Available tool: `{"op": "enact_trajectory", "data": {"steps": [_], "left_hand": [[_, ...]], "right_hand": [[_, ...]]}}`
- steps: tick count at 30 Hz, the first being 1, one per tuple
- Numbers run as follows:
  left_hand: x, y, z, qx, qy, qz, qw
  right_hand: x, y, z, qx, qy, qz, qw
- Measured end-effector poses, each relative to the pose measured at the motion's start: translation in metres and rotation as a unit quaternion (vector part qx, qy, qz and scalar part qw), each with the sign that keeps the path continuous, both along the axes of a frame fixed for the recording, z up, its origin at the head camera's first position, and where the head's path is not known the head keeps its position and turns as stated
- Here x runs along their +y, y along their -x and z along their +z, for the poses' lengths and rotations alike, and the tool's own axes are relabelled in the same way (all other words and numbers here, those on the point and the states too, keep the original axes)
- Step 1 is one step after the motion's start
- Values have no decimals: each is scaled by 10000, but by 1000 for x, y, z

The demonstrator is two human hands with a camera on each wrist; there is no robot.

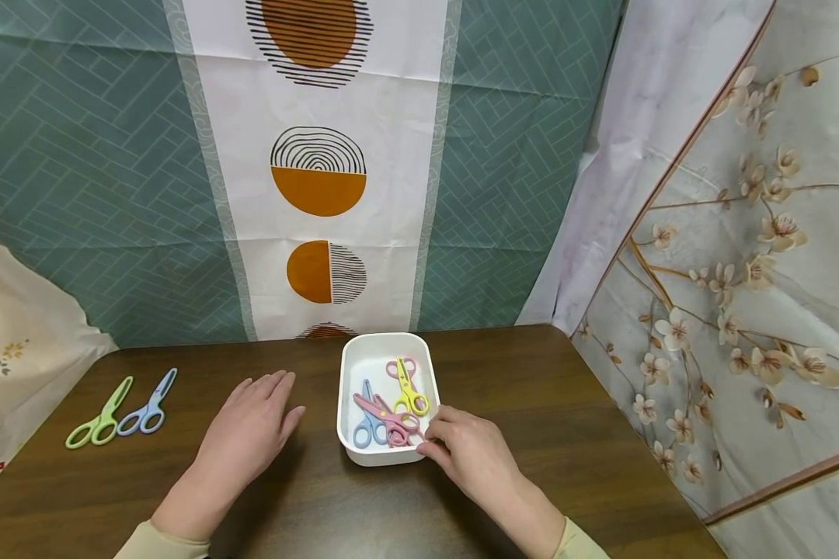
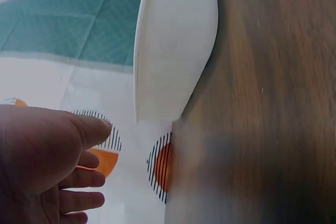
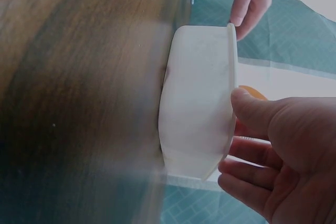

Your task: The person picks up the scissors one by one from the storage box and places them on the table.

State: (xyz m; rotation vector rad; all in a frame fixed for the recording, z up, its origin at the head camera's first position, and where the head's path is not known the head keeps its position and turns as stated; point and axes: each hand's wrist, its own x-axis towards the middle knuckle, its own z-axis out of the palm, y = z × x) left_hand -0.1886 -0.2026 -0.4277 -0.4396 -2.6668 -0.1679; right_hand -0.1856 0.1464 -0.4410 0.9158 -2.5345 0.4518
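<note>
A white bin on the table holds several small scissors. Yellow scissors lie over pink ones towards the back; blue scissors and pink scissors overlap nearer the front. My right hand is at the bin's near right corner, fingers bent over the rim and thumb near its front edge. A bit of pink shows by its fingertips; whether they pinch it is unclear. Left of the bin, my left hand hovers above the table, fingers extended and holding nothing. The left wrist view shows this hand apart from the bin.
Green scissors and another pair of blue scissors lie side by side on the brown table at the left. Patterned cloth hangs along the table's back edge, and floral cloth hangs at the right.
</note>
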Motion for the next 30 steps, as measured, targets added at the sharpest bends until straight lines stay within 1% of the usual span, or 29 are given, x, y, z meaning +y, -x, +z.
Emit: {"op": "enact_trajectory", "data": {"steps": [13, 16, 21, 30], "left_hand": [[30, -1, 0, 123, -48, -384, 9992], [39, -3, 1, 152, -44, -467, 9988], [54, -5, 4, 18, -13, -556, 9984], [76, -2, 5, -78, 7, -749, 9972]], "right_hand": [[0, 0, 0, -48, 31, 50, 10000], [0, 0, 0, -43, 22, 34, 10000], [0, 0, 0, -22, -7, -3, 10000], [0, 0, 0, 9, -14, -54, 10000]]}}
